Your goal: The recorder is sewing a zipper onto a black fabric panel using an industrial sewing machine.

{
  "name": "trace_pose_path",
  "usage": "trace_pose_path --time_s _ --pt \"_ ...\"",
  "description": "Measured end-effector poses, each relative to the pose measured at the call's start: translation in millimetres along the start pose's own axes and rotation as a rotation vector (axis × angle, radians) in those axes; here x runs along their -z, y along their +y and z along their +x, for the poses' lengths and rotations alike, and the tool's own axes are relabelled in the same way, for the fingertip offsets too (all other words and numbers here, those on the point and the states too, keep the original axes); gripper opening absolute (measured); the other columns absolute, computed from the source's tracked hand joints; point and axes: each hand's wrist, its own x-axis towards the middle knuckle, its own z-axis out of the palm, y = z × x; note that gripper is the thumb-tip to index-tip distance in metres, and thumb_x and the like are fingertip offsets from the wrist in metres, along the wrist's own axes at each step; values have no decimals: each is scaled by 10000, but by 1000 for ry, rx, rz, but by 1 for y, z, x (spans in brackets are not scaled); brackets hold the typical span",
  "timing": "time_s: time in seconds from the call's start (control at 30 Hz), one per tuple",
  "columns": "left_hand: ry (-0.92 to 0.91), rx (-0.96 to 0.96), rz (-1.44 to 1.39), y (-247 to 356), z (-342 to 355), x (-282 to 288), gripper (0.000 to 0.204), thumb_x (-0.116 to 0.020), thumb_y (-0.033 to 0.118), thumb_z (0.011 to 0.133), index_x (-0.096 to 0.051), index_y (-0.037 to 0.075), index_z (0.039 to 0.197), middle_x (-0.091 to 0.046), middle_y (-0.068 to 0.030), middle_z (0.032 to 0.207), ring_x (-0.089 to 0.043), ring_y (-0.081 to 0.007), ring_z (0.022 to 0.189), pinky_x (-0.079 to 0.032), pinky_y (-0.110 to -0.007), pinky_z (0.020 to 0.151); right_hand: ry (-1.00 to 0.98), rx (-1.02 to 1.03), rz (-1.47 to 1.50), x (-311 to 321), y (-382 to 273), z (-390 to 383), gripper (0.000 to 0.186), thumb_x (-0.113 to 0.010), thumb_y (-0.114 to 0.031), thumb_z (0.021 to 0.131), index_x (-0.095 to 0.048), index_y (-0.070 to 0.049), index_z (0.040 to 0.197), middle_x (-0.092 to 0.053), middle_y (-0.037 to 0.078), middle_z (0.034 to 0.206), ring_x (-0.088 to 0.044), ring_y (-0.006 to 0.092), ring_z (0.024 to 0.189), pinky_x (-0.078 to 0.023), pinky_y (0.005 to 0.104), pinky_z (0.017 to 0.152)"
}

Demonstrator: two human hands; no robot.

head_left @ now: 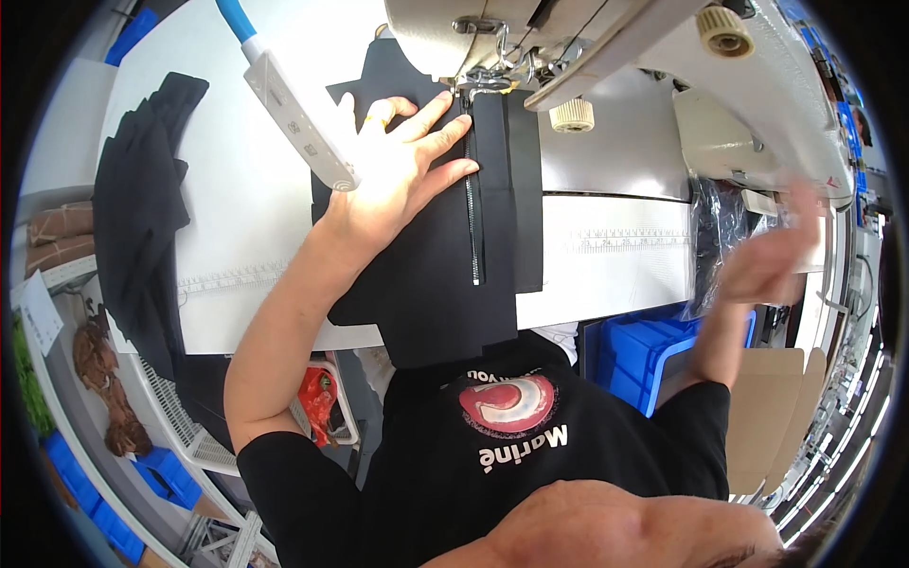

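Flat on a piece of black fabric (pixel 417 312) lies my left hand (pixel 402 156), its fingers spread toward the needle area and nothing gripped. Beside those fingertips a zipper (pixel 473 227) runs down the fabric in a straight line. Its top end reaches the presser foot (pixel 466 93) of the white sewing machine (pixel 426 28). My right hand (pixel 772 251) is raised off the fabric, at the right end of the table near the machine's body. Motion blur smears its fingers, so what they hold, if anything, does not show.
A pile of black fabric (pixel 142 199) hangs over the table's left edge. A white lamp arm (pixel 298 123) reaches down over my left hand. Clear plastic (pixel 715 237) lies at the right, above a blue bin (pixel 634 360). A white basket (pixel 346 407) stands below the table.
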Motion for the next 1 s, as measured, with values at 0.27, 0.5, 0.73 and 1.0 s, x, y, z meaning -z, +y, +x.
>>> trace_pose_path --time_s 0.27,0.5,0.73,1.0 --pt "47 12 -139 -2 0 0 447 -783 362 718 -722 147 1105 -671 -8 1190 -580 -231 960 -489 -312 860 161 -1656 366 169 403 -53 435 -517 -321 989 -532 -27 1310 -619 113 1243 -619 234 1068 -506 379 918" --pt "52 -2 -117 0 1 1 458 -795 360 701 -724 139 1095 -676 -3 1179 -572 -233 939 -511 -314 835 541 -1526 613 154 380 -77 428 -517 -317 985 -537 -31 1302 -605 128 1266 -572 280 1171 -453 435 1013" --pt "75 -8 -111 1 -1 -1 457 -798 355 700 -724 140 1096 -677 -1 1179 -568 -230 935 -513 -305 831 665 -1411 672 140 353 -87 422 -516 -290 981 -536 -7 1293 -586 162 1288 -544 314 1211 -407 502 1061" --pt "67 -3 -103 3 -2 -1 464 -801 365 696 -725 132 1090 -674 0 1184 -553 -220 918 -521 -297 806 595 -1496 520 141 356 -72 455 -480 -321 994 -510 -8 1322 -565 164 1316 -523 335 1231 -412 537 1047"
